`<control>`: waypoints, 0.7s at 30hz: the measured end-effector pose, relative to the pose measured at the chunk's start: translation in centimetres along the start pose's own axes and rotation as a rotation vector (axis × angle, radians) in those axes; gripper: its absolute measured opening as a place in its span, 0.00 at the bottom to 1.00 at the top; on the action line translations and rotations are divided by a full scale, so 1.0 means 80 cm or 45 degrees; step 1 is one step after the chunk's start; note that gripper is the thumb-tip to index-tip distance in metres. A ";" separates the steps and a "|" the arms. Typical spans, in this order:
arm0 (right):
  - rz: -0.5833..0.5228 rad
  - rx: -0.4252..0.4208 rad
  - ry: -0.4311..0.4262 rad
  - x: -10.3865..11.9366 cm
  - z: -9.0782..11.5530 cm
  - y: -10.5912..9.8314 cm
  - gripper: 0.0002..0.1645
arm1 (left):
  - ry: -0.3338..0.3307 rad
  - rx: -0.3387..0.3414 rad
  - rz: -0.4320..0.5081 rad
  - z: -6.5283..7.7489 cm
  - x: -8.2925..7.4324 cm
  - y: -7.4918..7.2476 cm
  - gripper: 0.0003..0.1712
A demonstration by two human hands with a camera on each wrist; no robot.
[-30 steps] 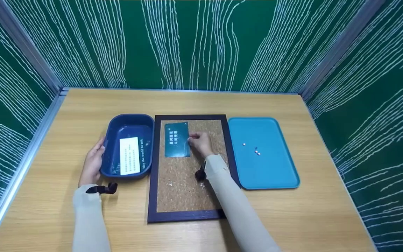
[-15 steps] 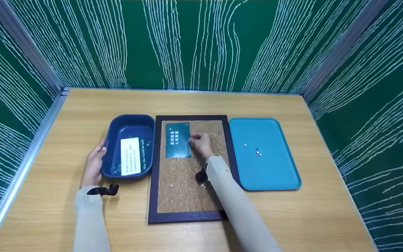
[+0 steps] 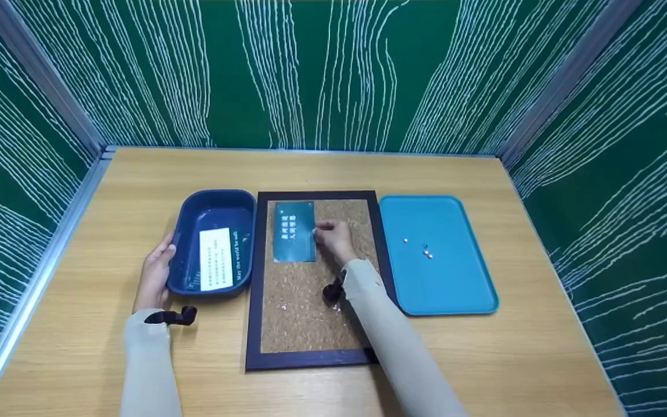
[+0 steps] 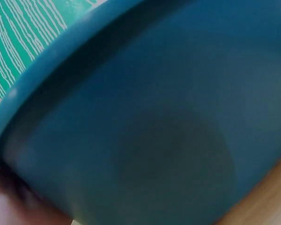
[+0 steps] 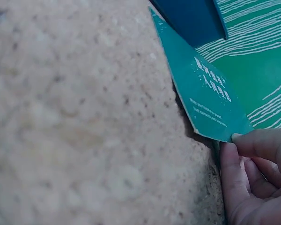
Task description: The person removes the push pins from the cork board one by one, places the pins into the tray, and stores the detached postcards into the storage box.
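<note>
My right hand [image 3: 335,240] pinches the right edge of a green card [image 3: 294,231] with white lettering between thumb and fingers. In the right wrist view the card [image 5: 201,89] stands close over the cork surface, a dark shadow under its edge, with the thumb [image 5: 260,140] on its face. It overlaps the upper left of a dark-framed cork board [image 3: 304,324]. At the left, my left hand [image 3: 154,269] grips the side of a deep blue basin [image 3: 213,200]; its fingers are mostly hidden. Inside the basin lies a green card with a white panel [image 3: 215,259].
A turquoise tray [image 3: 443,289] adjoins the board's right side, with several tiny shiny bits [image 3: 427,253] in it. Small clear glinting pieces [image 3: 283,304] are on the lower cork. Green walls [image 3: 356,75] with white lines enclose the wooden table [image 3: 310,168].
The head view has shifted very slightly. The hands, card, basin and tray otherwise keep nearly the same places.
</note>
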State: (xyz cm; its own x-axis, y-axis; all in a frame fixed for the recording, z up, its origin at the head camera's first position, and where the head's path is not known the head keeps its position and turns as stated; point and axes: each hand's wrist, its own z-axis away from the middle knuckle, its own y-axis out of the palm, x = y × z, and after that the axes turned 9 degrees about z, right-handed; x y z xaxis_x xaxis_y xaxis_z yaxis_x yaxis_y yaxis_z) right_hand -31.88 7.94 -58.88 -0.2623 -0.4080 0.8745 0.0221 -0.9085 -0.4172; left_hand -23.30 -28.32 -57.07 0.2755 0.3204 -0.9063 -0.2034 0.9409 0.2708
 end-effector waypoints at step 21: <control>-0.357 0.132 0.170 0.006 0.001 -0.013 0.15 | -0.002 -0.009 -0.044 0.000 0.000 0.002 0.28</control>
State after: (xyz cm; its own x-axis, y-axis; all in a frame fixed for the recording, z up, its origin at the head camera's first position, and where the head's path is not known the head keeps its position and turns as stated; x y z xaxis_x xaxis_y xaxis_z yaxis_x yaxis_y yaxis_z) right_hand -31.94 8.65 -58.00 -0.3964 -0.1312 0.9087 0.0271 -0.9910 -0.1312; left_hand -23.32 -28.14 -57.04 0.2836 0.2881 -0.9147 -0.2002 0.9506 0.2373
